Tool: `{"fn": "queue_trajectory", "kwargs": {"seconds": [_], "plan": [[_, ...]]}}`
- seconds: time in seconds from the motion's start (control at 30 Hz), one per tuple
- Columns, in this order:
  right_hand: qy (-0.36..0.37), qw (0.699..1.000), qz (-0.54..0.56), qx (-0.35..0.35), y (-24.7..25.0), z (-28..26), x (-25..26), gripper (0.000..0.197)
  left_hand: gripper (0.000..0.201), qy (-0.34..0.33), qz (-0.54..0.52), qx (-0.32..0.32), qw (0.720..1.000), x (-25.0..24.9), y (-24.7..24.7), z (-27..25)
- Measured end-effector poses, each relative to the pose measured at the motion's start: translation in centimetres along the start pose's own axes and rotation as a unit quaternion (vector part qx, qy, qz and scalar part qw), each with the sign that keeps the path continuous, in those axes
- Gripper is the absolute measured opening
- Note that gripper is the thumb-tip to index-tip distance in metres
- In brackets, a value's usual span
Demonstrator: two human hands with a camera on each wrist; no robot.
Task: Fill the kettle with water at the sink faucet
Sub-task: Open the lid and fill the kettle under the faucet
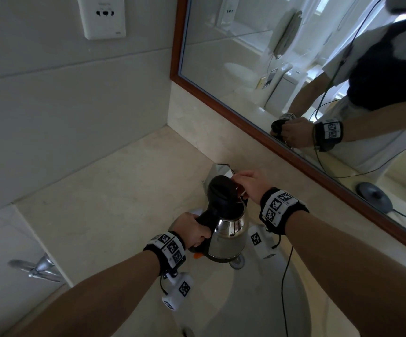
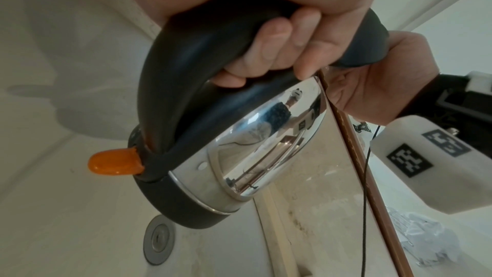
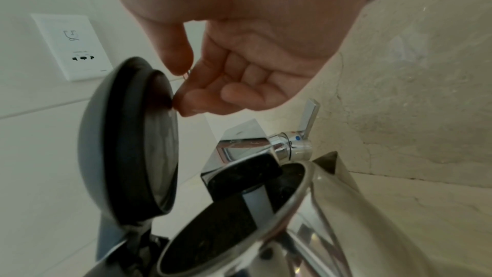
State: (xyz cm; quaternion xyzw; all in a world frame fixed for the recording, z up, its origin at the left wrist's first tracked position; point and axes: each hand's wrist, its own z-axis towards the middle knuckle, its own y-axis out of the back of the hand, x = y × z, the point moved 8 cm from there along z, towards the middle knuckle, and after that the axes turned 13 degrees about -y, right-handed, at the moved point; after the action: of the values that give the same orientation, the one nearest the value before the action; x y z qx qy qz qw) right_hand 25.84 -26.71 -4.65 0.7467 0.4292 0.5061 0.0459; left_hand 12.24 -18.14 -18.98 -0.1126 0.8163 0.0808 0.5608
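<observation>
The left hand point(image 1: 192, 229) grips the kettle point(image 1: 226, 237) over the sink point(image 1: 257, 300). The right hand point(image 1: 248, 183), loosely curled and empty, touches the raised lid point(image 3: 127, 134). Next, likely opening the faucet point(image 3: 266, 144).

Right hand point(image 3: 247, 66) above the open kettle point(image 3: 306, 218), fingers loosely curled, fingertips point(image 3: 186, 104) touching the inner face of the raised black lid point(image 3: 127, 134). Lid stands nearly upright on its hinge. Chrome faucet point(image 3: 247, 146) just behind the kettle mouth, lever point(image 3: 310, 117) raised. White wall socket point(image 3: 72, 47) upper left.
</observation>
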Motion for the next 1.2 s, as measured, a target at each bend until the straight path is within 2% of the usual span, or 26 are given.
{"fn": "queue_trajectory", "kwargs": {"seconds": [0.27,0.37,0.57,0.6,0.7,0.8,0.87,1.0,1.1,1.2], "plan": [[-0.014,0.999,-0.028,-0.012,0.4,0.6,-0.6,0.026,0.014,-0.016,0.015,0.008,1.000,-0.1,0.1,0.1],[-0.021,0.999,-0.009,-0.033,1.3,1.2,-1.0,0.024,0.015,-0.020,0.011,0.012,1.000,-0.3,0.1,0.2],[-0.059,0.979,0.006,-0.197,5.7,2.8,-3.3,0.017,0.015,-0.025,0.028,0.014,0.999,-0.6,0.2,0.1],[-0.075,0.977,0.003,-0.200,5.9,2.8,-3.8,0.018,0.015,-0.024,0.028,0.015,0.999,-0.6,0.2,0.0],[-0.102,0.979,-0.047,-0.168,5.4,3.0,-4.4,0.041,0.017,-0.025,0.022,0.017,0.999,-0.6,0.2,0.0],[-0.098,0.981,-0.114,-0.119,3.9,3.5,-4.1,0.049,0.019,-0.022,0.024,0.018,0.999,-0.6,0.2,0.1],[-0.109,0.982,-0.120,-0.096,3.1,3.9,-4.0,0.053,0.020,-0.020,0.024,0.020,0.999,-0.7,0.2,0.0],[-0.127,0.985,-0.050,-0.102,2.9,6.0,-4.4,0.057,0.022,-0.018,0.017,0.017,1.000,-0.7,0.2,0.0],[-0.127,0.985,0.021,-0.113,3.8,8.4,-6.0,0.049,0.019,-0.018,0.024,0.014,0.999,-0.6,0.3,0.1],[-0.121,0.981,0.090,-0.121,3.9,7.8,-5.9,0.040,0.020,-0.016,0.012,0.010,1.000,-0.5,0.4,0.0]]}}
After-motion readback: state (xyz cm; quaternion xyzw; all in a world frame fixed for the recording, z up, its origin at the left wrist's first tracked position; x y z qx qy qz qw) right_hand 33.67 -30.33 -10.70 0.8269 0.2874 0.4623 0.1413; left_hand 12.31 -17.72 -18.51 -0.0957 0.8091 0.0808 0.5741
